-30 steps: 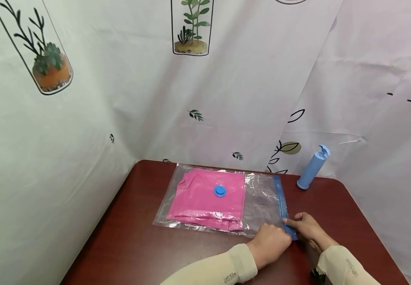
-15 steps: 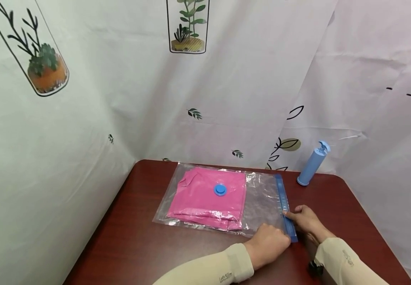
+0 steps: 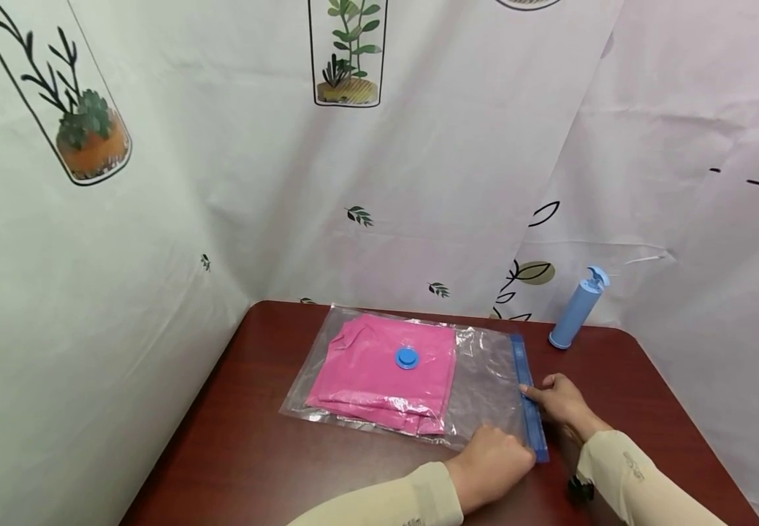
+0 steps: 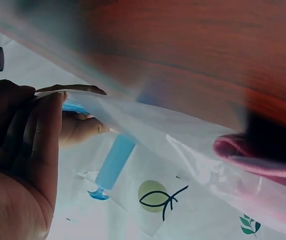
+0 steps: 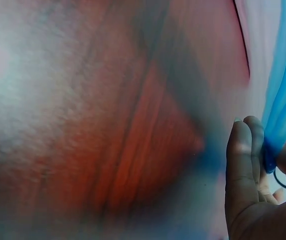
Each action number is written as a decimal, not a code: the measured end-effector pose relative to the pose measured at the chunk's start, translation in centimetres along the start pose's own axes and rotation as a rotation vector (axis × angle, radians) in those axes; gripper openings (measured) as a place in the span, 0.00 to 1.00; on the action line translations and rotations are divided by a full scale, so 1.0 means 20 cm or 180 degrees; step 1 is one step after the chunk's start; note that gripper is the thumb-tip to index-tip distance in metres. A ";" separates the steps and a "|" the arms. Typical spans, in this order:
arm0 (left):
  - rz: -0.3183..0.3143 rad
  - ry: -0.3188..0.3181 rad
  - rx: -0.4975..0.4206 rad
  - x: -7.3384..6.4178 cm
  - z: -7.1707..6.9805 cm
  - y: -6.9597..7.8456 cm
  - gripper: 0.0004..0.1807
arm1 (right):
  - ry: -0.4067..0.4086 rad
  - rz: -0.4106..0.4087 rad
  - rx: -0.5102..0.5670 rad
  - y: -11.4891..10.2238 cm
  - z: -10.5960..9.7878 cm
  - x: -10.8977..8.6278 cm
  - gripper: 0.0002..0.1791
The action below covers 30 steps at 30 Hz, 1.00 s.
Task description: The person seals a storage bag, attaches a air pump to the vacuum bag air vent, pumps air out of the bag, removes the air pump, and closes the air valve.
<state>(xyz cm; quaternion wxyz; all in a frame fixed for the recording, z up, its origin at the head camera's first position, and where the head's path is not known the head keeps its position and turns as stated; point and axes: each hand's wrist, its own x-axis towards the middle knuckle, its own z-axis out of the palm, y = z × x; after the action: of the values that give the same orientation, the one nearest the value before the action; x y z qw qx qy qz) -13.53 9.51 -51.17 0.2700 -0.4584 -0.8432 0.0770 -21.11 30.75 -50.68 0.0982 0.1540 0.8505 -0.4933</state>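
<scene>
A clear vacuum storage bag [image 3: 484, 372] lies on the table with a folded pink cloth [image 3: 379, 372] inside. On its top face sits a round blue valve [image 3: 407, 357]. The bag's right end carries a blue zip strip [image 3: 534, 427]. My left hand [image 3: 492, 467] grips the near corner by that strip, its fingers curled in the left wrist view. Farther along the strip, my right hand [image 3: 566, 405] pinches it; the right wrist view shows the blue strip [image 5: 282, 100] between thumb and fingers. The corner is lifted off the table in the left wrist view.
A light blue hand pump [image 3: 576, 313] stands upright at the table's back right, beyond the strip. The dark red table [image 3: 234, 453] meets white printed fabric walls [image 3: 418, 183] at the back and sides.
My right hand has slid along the zip strip, away from the near corner. My left hand has drawn that corner slightly toward me, and the bag's right end has shifted with it.
</scene>
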 end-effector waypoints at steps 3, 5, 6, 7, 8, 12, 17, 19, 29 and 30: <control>0.0040 0.0020 -0.0026 -0.02 -0.01 0.00 0.08 | 0.0021 -0.0026 -0.0024 -0.02 0.00 0.02 0.26; 0.0070 0.0031 -0.0059 -0.03 -0.01 -0.01 0.07 | 0.0035 -0.0026 -0.0027 -0.03 0.00 0.03 0.26; 0.0083 0.0038 -0.0076 -0.03 -0.01 -0.01 0.07 | 0.0045 -0.0031 -0.0023 -0.03 -0.01 0.04 0.27; 0.0095 0.0044 -0.0087 -0.04 -0.01 -0.01 0.07 | 0.0052 -0.0037 -0.0038 -0.03 -0.01 0.05 0.27; 0.0111 0.0052 -0.0094 -0.04 -0.01 -0.01 0.07 | 0.0062 -0.0042 -0.0051 -0.04 -0.01 0.06 0.27; 0.0163 0.0043 -0.0085 -0.05 -0.01 0.00 0.08 | 0.0116 -0.0064 -0.0111 -0.05 -0.01 0.09 0.26; 0.0219 -0.0019 -0.0094 -0.07 -0.04 0.00 0.08 | 0.0188 -0.0073 -0.0177 -0.07 -0.01 0.12 0.26; 0.0268 -0.0052 -0.0144 -0.08 -0.05 0.00 0.08 | 0.0220 -0.0080 -0.0221 -0.07 -0.02 0.14 0.27; 0.0374 -0.0102 -0.0224 -0.11 -0.08 -0.01 0.08 | 0.0346 -0.0096 -0.0251 -0.10 -0.05 0.21 0.35; 0.0379 -0.0120 -0.0236 -0.11 -0.08 -0.01 0.08 | 0.0340 -0.0072 -0.0246 -0.10 -0.06 0.22 0.37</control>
<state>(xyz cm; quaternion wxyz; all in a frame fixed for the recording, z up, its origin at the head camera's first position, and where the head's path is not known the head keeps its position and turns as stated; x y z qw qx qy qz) -11.95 7.48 -50.57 0.2318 -0.5158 -0.8217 0.0703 -25.87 31.56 -49.90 0.0529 0.1666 0.8746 -0.4523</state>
